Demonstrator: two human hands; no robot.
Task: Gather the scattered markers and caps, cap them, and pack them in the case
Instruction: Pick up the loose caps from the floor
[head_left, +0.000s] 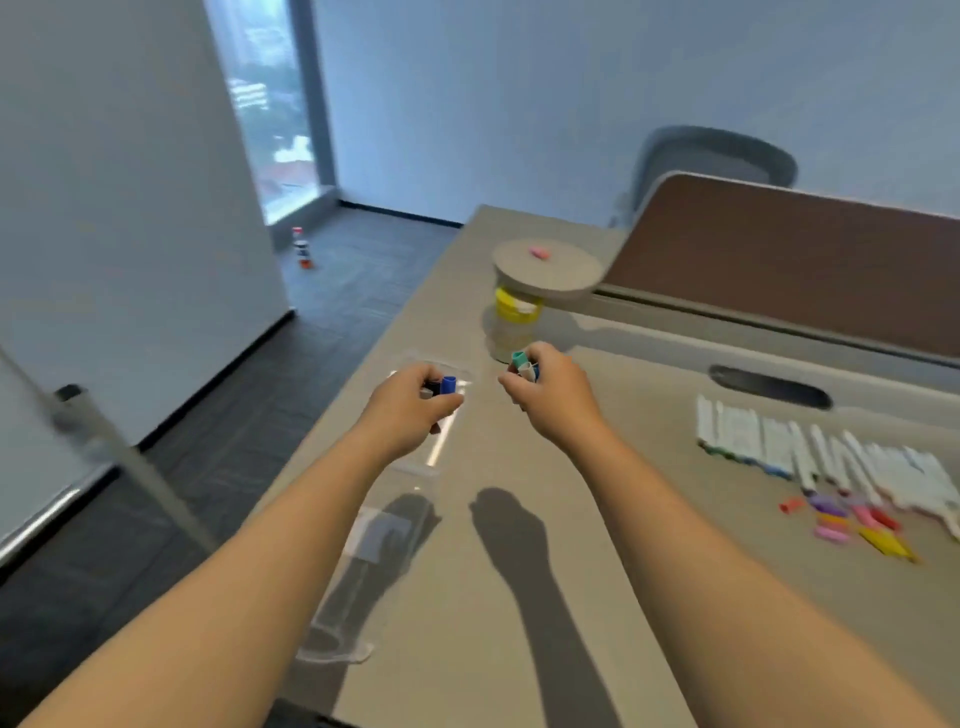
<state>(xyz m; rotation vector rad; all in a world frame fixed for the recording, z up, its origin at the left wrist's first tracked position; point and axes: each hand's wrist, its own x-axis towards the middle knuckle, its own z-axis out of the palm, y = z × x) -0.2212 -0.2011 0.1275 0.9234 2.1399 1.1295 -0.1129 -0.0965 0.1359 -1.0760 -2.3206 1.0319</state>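
Note:
My left hand (415, 402) grips a few marker caps, a blue cap (448, 385) showing on top, above the clear plastic case (410, 488) that lies flat on the table. My right hand (545, 392) holds more caps, a teal cap (518, 357) sticking out of the fingers. At the right, several uncapped white markers (831, 457) lie side by side. Loose caps (852, 519) in red, purple, pink and yellow sit just in front of them.
The grey table (519, 597) has its left edge beside my left arm. A jar with a yellow label (514, 322) stands under a round shelf (548, 270) bearing a pink cap. A brown divider panel (805, 260) runs along the back right.

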